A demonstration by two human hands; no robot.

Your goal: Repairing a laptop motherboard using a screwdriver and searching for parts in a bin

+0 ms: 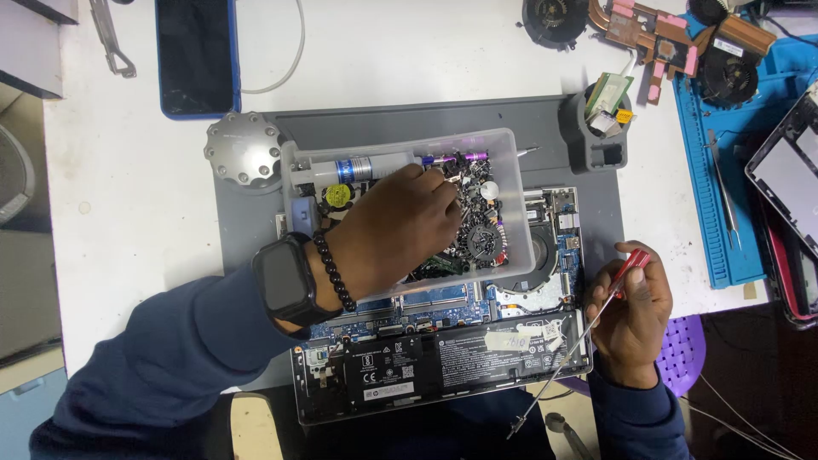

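My left hand, with a black smartwatch and a bead bracelet on the wrist, reaches into a clear plastic parts bin full of small screws and components; its fingertips are buried among them, so a grasp cannot be told. A syringe of paste lies along the bin's far side. The bin rests on an opened laptop with its black battery and blue board exposed. At the laptop's right edge my right hand holds a red-handled screwdriver, shaft pointing down to the left.
A grey work mat lies under the laptop, with a round metal knob at its left corner. A blue-cased phone lies upper left. Cooling fans and copper heat pipes and a blue mat with tweezers sit at right.
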